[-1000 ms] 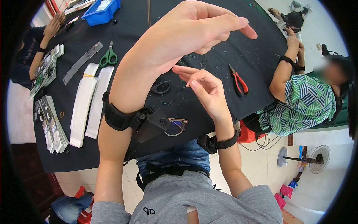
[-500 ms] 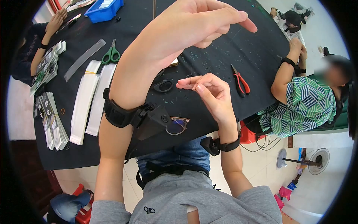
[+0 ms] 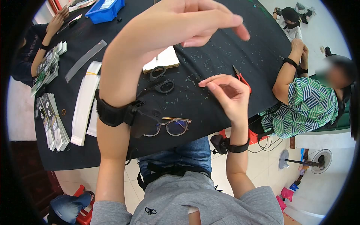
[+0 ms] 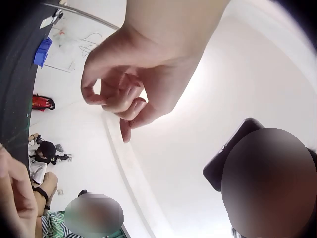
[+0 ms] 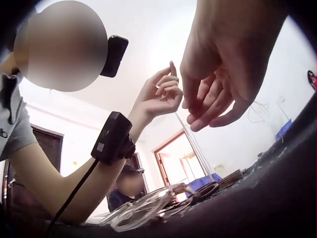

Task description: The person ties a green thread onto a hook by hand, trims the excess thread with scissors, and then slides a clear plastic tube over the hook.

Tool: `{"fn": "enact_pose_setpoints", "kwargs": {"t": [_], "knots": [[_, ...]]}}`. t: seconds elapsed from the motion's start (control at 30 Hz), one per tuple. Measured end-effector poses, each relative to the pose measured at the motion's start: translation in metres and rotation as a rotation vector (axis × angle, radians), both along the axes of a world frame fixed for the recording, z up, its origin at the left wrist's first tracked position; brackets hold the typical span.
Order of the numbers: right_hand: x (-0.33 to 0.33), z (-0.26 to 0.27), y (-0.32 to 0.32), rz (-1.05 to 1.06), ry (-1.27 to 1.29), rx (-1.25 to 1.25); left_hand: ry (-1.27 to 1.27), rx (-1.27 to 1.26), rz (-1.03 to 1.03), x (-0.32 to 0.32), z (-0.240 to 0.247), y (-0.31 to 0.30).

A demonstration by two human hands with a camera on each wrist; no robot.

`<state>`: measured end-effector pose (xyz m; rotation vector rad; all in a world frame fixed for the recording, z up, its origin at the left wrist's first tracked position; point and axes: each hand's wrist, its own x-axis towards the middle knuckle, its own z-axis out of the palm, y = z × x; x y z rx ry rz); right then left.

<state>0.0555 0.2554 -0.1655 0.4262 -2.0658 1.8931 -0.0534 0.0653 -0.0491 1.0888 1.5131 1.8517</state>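
Observation:
Both my hands are raised above the black table (image 3: pixel 210 108). My left hand (image 3: pixel 198 22) is the higher one. Its fingers are curled (image 4: pixel 124 94), thumb and forefinger tips meeting, with nothing visible between them. The right wrist view shows this left hand (image 5: pixel 158 94) from below. Lower and to the right, my right hand (image 3: pixel 225 93) pinches thumb and forefinger together. A thin pale strand (image 5: pixel 195 144) seems to run down from my right hand (image 5: pixel 218 94) toward the table. That strand is too fine to see in the head view.
On the table lie black scissors (image 3: pixel 161 84), spectacles (image 3: pixel 170 125), red-handled pliers (image 3: pixel 242 79), a white block (image 3: pixel 163 59), clear sleeves (image 3: pixel 84 105), stacked printed cards (image 3: pixel 52 123) and a blue bin (image 3: pixel 103 9). One person (image 3: pixel 307 105) sits at the right edge, and another (image 3: pixel 41 48) at the far left.
My right hand has moved right and a little down, still pinching. My left arm has swung left, uncovering the black scissors, the white block and the whole spectacles.

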Motion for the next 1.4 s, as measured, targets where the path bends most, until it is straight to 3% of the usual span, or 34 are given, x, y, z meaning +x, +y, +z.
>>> {"fn": "enact_pose_setpoints", "kwargs": {"t": [0.07, 0.17, 0.2, 0.23, 0.33, 0.43, 0.53, 0.57, 0.6, 0.7, 0.73, 0.8, 0.87, 0.9, 0.97, 1.03, 1.1, 1.3, 1.4], "knots": [[0.003, 0.011, 0.009, -0.086, 0.022, 0.07, 0.363, -0.151, -0.094, -0.01, 0.001, -0.009], [0.006, 0.025, 0.031, -0.205, 0.094, 0.16, 0.462, -0.306, -0.149, -0.005, 0.003, -0.017], [0.007, 0.031, 0.037, -0.244, 0.125, 0.17, 0.506, -0.243, -0.247, -0.012, -0.006, -0.016], [0.008, 0.037, 0.041, -0.284, 0.157, 0.182, 0.471, -0.352, -0.349, -0.01, 0.0, -0.017], [0.008, 0.054, 0.056, -0.375, 0.374, 0.312, 0.559, -0.372, -0.453, -0.011, -0.011, -0.005], [0.009, 0.07, 0.056, -0.459, 0.472, 0.39, 0.167, -0.451, -0.806, -0.001, -0.013, 0.012], [0.006, 0.074, 0.05, -0.521, 0.553, 0.584, 0.08, -0.178, -1.115, 0.007, -0.024, 0.029], [0.001, 0.07, 0.047, -0.565, 0.585, 0.548, 0.084, -0.179, -1.118, 0.011, -0.025, 0.033], [-0.001, 0.065, 0.046, -0.585, 0.573, 0.611, 0.027, -0.01, -1.17, 0.014, -0.027, 0.036], [0.004, 0.045, 0.027, -0.594, 0.453, 0.72, -0.16, 0.296, -1.16, 0.022, -0.033, 0.046], [0.008, 0.039, 0.017, -0.591, 0.458, 0.741, -0.164, 0.561, -1.136, 0.017, -0.037, 0.058], [0.005, 0.021, 0.014, -0.471, 0.571, 0.716, -0.199, 0.838, -0.933, 0.012, -0.037, 0.063], [0.01, 0.015, 0.006, -0.457, 0.531, 0.737, -0.247, 0.815, -0.569, 0.013, -0.031, 0.058], [0.012, 0.016, 0.004, -0.449, 0.546, 0.758, -0.25, 0.815, -0.571, 0.012, -0.033, 0.061], [0.015, 0.024, 0.004, -0.448, 0.563, 0.782, 0.358, 0.524, 0.2, 0.009, -0.039, 0.072], [0.017, 0.035, 0.006, -0.468, 0.639, 0.865, 0.706, 0.231, 0.312, 0.012, -0.047, 0.066], [0.019, 0.04, 0.007, -0.472, 0.645, 0.855, 0.704, -0.027, 0.21, 0.02, -0.051, 0.063], [0.027, 0.062, 0.019, -0.455, 0.618, 1.018, 0.644, -0.175, 0.178, 0.022, -0.041, 0.049], [0.03, 0.067, 0.024, -0.462, 0.594, 1.054, 0.577, -0.24, 0.026, 0.019, -0.036, 0.043]]}}
